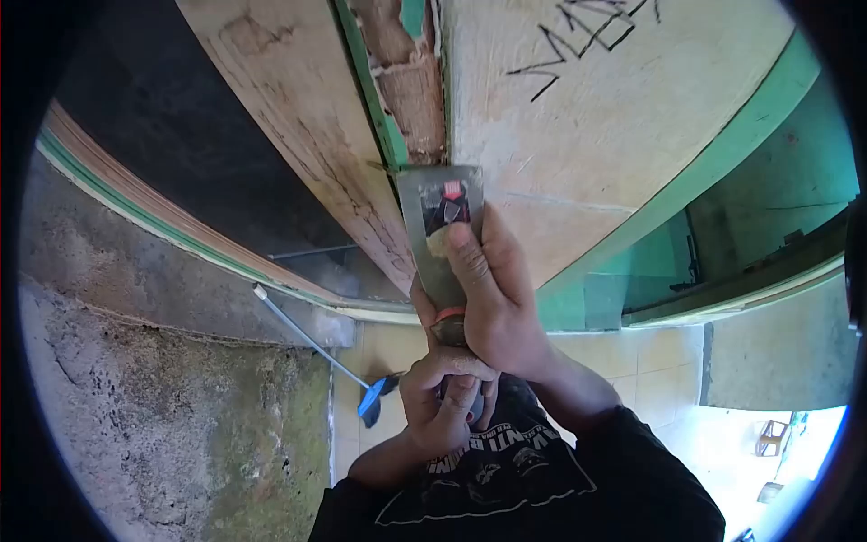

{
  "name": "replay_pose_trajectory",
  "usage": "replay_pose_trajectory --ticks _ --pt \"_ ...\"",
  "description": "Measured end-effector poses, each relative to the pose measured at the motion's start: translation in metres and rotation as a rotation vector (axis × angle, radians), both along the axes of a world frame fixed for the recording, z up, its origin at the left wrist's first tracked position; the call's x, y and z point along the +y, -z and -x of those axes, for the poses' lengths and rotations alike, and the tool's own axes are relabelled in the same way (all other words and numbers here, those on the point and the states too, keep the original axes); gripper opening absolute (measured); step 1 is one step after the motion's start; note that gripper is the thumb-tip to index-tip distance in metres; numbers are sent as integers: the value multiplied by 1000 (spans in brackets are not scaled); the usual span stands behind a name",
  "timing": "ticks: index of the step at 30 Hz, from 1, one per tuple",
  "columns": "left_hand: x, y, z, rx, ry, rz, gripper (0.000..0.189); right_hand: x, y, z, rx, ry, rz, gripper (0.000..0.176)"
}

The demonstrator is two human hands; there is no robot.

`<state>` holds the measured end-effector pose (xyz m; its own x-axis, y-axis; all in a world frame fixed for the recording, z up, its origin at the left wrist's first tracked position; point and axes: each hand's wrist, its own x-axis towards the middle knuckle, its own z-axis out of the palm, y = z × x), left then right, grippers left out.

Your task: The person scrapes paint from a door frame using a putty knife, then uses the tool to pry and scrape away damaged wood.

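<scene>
A wide putty knife (438, 262) with a flat metal blade and an orange-red collar points away from me. Its blade edge lies at the foot of a strip of flaking green paint (386, 135) and bare reddish wood (411, 104). My left hand (441, 397) is wrapped round the handle, low near my chest. Higher up, my right hand (497, 312) grips the tool, with the thumb laid on the blade's face and fingers partly hidden behind it. A small red sticker marks the blade near its edge.
A pale wooden board (298, 117) runs left of the strip, beside a dark opening. To the right stands a cream wall (614, 135) with black writing. A blue broom (370, 397) leans low at left, near a rough concrete wall (163, 415). A wooden stool (771, 437) is at far right.
</scene>
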<state>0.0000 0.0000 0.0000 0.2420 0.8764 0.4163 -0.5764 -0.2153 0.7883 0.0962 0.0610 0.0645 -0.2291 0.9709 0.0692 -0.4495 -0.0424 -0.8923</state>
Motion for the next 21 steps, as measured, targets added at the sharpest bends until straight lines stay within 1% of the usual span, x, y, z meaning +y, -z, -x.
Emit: replay_pose_trajectory --ticks 2,3,5,9,11,12,14,15,17,18,20,21 --pt "4 7 -1 -23 -19 38 20 6 14 8 -22 164 -121 20" --pt "4 -6 1 -11 -22 10 20 5 3 10 -7 162 -148 20" --pt "3 -11 1 2 -9 -5 19 4 2 11 -99 256 -152 20" --pt "-1 -9 4 27 -11 55 19 3 9 11 -149 265 -200 20" --pt "0 -5 5 0 37 71 18 -1 5 13 4 204 -102 19" --pt "1 -8 5 -1 36 75 18 0 3 13 2 203 -98 19" --pt "3 -17 5 6 37 39 17 3 0 12 -110 254 -160 18" --pt "1 -14 6 6 36 44 17 3 5 13 -111 253 -155 18" --pt "3 -7 7 28 24 33 18 8 13 16 -544 677 -644 17" --pt "4 -7 6 26 27 23 18 7 10 14 -544 682 -654 17" --pt "3 -5 4 3 16 53 20 1 6 11 -58 236 -180 18" --pt "4 -8 4 1 14 59 20 2 2 10 -60 234 -174 18"
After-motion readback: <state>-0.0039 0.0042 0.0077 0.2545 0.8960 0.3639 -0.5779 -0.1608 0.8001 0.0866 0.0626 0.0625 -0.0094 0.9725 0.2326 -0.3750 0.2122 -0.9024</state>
